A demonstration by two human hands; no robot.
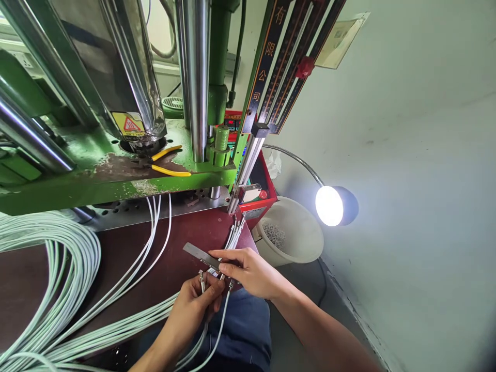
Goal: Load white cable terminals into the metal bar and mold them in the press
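Between the thumb and fingers of my right hand (250, 271) is a flat grey metal bar (199, 254), its free end pointing up and left. My left hand (199, 297) is closed on a white cable (203, 284) whose small metal connector stands up above the fingers. A second metal connector (231, 283) shows just below my right fingers, its white cable curving down over my lap. The hands nearly meet, so the contact between bar and cables is partly hidden. Behind them lies a bundle of white cable ends (234, 235) at the table's corner.
A green press (186, 181) rises over the brown table (189, 222), with yellow-handled cutters (170, 169) on its ledge. Coiled white cables (83, 258) cover the left side. To the right are a red control box (267, 181), a white bucket (306, 237) and a lit lamp (329, 205).
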